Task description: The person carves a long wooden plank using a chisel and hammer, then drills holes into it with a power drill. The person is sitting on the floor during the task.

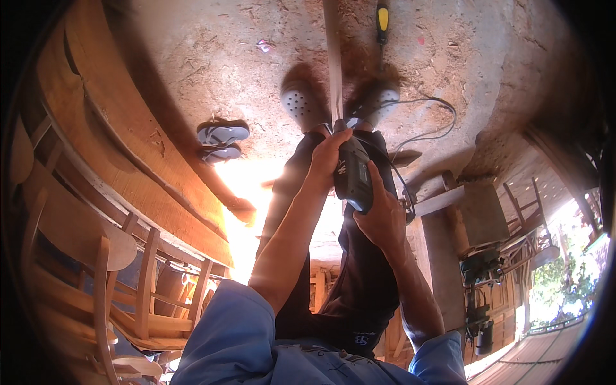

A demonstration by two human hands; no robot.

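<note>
A dark, corded handheld power tool [352,176] is held over my lap, tilted with its front pointing away from me. My right hand [380,215] wraps around its rear body. My left hand [328,154] grips its front end, fingers closed around the side. A long narrow wooden strip [334,61] runs from the tool's front out between my feet to the far edge of view. Where tool and strip meet is partly covered by my left hand, so contact cannot be made out. The tool's black cord [443,101] loops over the floor on the right.
Grey clogs [301,106] are on my feet, either side of the strip. A yellow-and-black screwdriver [383,20] lies far ahead. Grey sandals [222,135] sit left. Large wooden boards [138,147] and chair frames [147,282] line the left; a bench [443,256] with machinery stands right.
</note>
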